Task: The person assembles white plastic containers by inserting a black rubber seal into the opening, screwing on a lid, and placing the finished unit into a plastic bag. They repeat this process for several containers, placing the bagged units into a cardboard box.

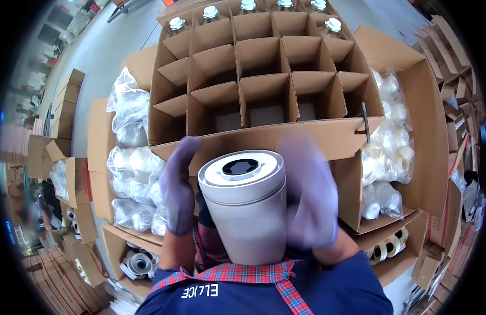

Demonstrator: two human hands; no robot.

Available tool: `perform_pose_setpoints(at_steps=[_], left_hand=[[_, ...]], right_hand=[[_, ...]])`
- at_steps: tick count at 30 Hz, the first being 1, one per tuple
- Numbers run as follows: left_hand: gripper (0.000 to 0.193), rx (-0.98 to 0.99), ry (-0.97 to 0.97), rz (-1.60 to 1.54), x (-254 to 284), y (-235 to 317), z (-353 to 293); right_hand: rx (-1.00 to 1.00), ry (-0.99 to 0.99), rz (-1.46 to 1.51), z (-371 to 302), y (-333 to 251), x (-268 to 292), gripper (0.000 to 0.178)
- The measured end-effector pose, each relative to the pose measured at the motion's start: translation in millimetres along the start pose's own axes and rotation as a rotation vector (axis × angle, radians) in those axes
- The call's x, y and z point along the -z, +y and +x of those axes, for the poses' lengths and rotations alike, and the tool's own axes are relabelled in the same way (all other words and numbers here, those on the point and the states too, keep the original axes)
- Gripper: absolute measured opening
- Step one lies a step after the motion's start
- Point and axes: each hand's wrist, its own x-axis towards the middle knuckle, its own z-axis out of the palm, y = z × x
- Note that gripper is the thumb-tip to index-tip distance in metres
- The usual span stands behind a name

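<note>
A large pale grey-white cylinder [247, 223] with a ringed top and a dark, faceted centre stands upright in front of my chest. My left hand [178, 184], in a light purple glove, is raised on its left with fingers stretched up and a gap to the cylinder. On the other side my right hand [311, 194], gloved alike, is smeared by motion. Whether it touches the cylinder cannot be told. Just beyond both hands sits a cardboard box [327, 137] split by brown dividers [261, 50]. White-capped clear bottles [210, 14] occupy cells along its far side.
Open cartons on both sides hold plastic-wrapped pale items [133, 163] and bagged items [392, 131]. A thin dark rod [365, 122] crosses the divided box's near right corner. Lower right, a carton contains tape-like rolls [387, 248]; lower left lies another ringed item [139, 262].
</note>
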Motion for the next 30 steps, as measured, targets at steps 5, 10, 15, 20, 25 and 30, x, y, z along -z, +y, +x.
perform_pose_setpoints(at_steps=[5, 10, 15, 20, 25, 30], left_hand=[[0.043, 0.285, -0.239, 0.581, 20, -12, 8], [0.048, 0.27, -0.218, 0.117, 11, -5, -3], [0.048, -0.129, -0.181, 0.094, -4, 14, -19], [0.041, 0.125, -0.014, -0.124, -3, 0, -6], [0.038, 0.178, -0.314, 0.237, 13, -25, 6], [0.038, -0.329, -0.381, 0.278, 10, 4, -6]], right_hand=[[-0.188, -0.007, 0.012, 6, 0, -8, 0.043], [-0.05, -0.049, -0.09, -10, 9, -14, 0.076], [-0.464, 0.092, -0.062, -14, 18, -11, 0.062], [-0.342, -0.03, -0.25, -12, 21, -11, 0.069], [-0.212, -0.205, -0.188, 2, -20, -19, 0.058], [-0.519, -0.187, -0.28, 9, -4, -12, 0.062]])
